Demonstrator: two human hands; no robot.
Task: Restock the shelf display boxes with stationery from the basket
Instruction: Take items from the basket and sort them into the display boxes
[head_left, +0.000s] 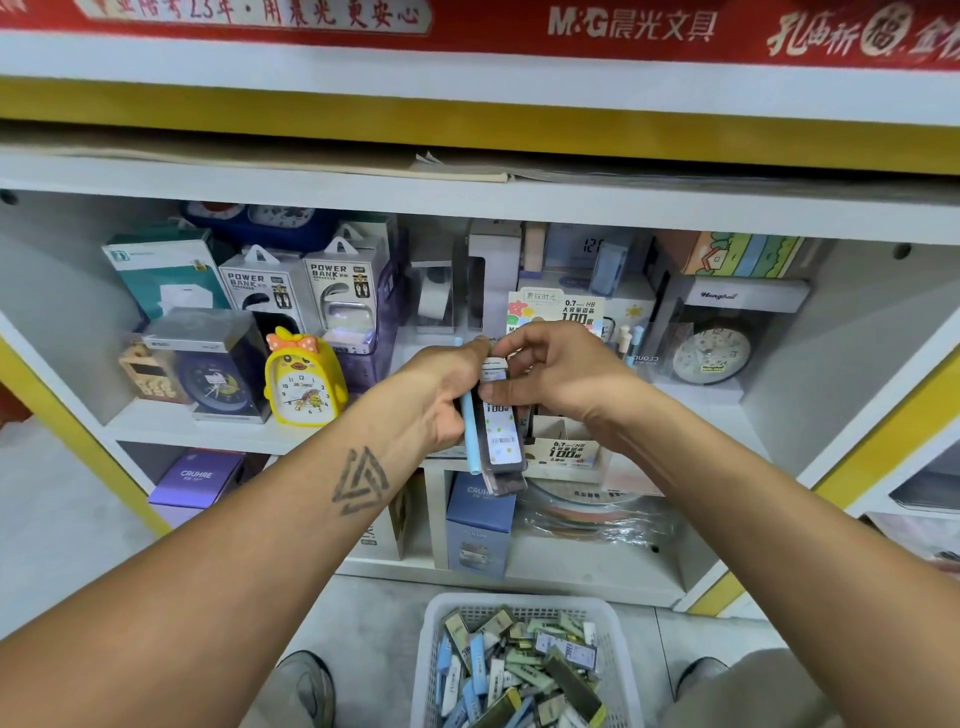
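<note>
My left hand (441, 395) grips a small stack of flat pencil-lead cases (500, 441) together with a light blue one (471, 436), held upright in front of the shelf. My right hand (561, 374) pinches the top of the front case with thumb and fingers. Just behind and below my hands stands a white display box (569, 451) printed "0.7 HB 100". A white plastic basket (519, 605) sits on the floor between my feet, filled with several more lead cases (519, 670) in blue, green and grey.
The middle shelf holds a yellow duck alarm clock (304, 379), a boxed dark clock (218, 364), power bank boxes (291, 291) and a boxed round clock (711, 353). Purple and blue boxes (475, 525) stand on the lower shelf. My shoes (306, 686) flank the basket.
</note>
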